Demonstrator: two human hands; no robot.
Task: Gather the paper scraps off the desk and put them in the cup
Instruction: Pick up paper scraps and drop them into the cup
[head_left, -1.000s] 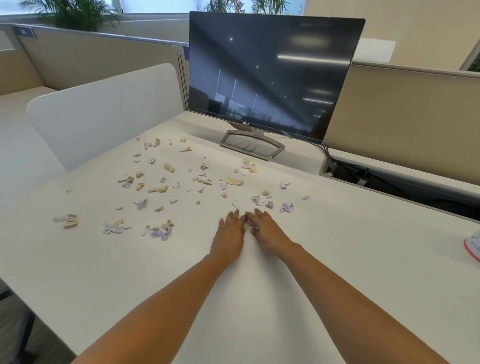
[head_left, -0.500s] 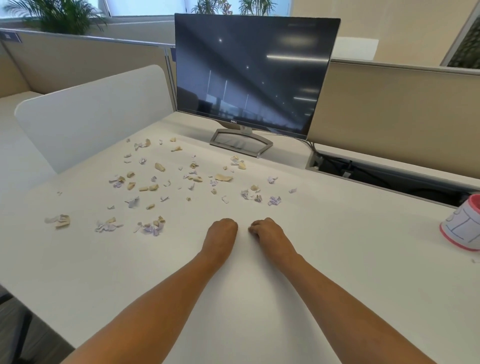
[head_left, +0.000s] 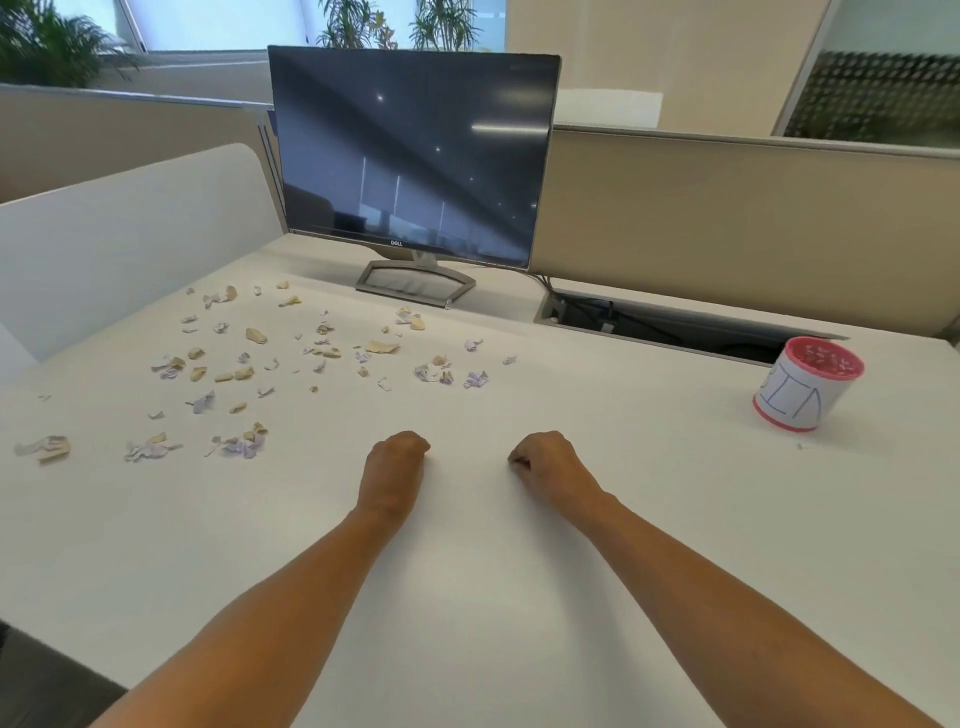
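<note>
paper scraps (head_left: 256, 335) tan, lilac; cup (head_left: 795, 397) white, pink-rimmed | left hand (head_left: 395, 467), right hand (head_left: 550, 465): fingers curled, contents hidden

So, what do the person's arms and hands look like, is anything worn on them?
Both forearms are bare down to the picture's bottom edge; no sleeves show. The left hand and right hand wear no gloves, watch, bracelet or ring that I can see.

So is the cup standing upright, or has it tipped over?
Upright. The cup stands on its base on the desk, with its open pink rim facing up, well to the right of both hands.
</note>
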